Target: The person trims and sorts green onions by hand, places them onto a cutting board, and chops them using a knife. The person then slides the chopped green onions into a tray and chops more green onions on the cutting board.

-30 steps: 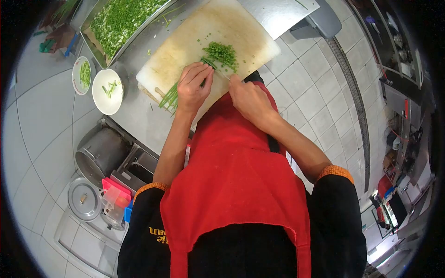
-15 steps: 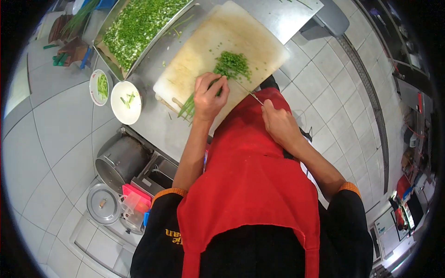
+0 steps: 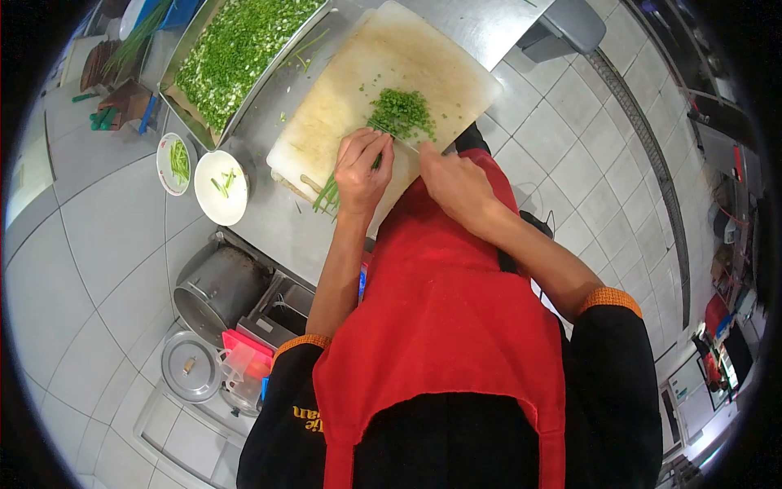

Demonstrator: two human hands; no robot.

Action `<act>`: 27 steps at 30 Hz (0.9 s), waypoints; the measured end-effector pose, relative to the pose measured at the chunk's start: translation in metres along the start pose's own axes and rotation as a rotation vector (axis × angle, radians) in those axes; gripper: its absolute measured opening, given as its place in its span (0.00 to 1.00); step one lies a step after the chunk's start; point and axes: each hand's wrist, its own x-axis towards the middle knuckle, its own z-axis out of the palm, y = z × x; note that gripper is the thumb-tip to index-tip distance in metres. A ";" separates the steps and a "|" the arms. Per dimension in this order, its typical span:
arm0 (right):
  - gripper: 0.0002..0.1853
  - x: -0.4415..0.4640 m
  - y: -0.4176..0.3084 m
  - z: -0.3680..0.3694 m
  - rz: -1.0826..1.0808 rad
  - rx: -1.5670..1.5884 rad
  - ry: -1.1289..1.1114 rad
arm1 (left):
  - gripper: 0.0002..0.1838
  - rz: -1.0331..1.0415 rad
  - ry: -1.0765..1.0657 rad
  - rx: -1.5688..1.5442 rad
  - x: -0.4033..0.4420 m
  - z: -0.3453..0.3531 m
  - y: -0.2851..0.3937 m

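Note:
My left hand (image 3: 362, 171) is closed round a bunch of green onions (image 3: 327, 197), pressing it to the cutting board (image 3: 326, 106). The uncut stalks stick out below the palm, toward the board's near left edge. Beyond the fingertips lies a small heap of chopped green onion (image 3: 401, 112). My right hand (image 3: 454, 183) is closed on a knife (image 3: 406, 144); the handle is hidden in the fist. Only a thin piece of the blade shows, beside the left fingertips at the edge of the heap.
A metal tray (image 3: 273, 69) full of chopped green onion stands at the upper left. Two bowls, one with green strips (image 3: 170, 163) and a white one (image 3: 236, 208) with a few pieces, sit near the table's left edge. Below are a large pot (image 3: 212, 297) and a lid (image 3: 189, 367).
My right hand has moved forward and left with the knife, closer to my left hand. The left hand keeps its hold on the green onions. The whole view has shifted slightly.

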 end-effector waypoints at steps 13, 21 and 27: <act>0.08 -0.053 0.032 0.006 0.052 0.044 0.014 | 0.10 0.024 -0.051 0.048 -0.003 -0.004 -0.002; 0.08 -0.025 0.000 -0.015 0.077 0.073 -0.049 | 0.13 0.072 -0.163 0.074 0.001 -0.016 0.006; 0.10 -0.011 0.006 0.000 -0.038 0.040 0.003 | 0.12 0.069 -0.109 0.036 -0.007 -0.012 -0.002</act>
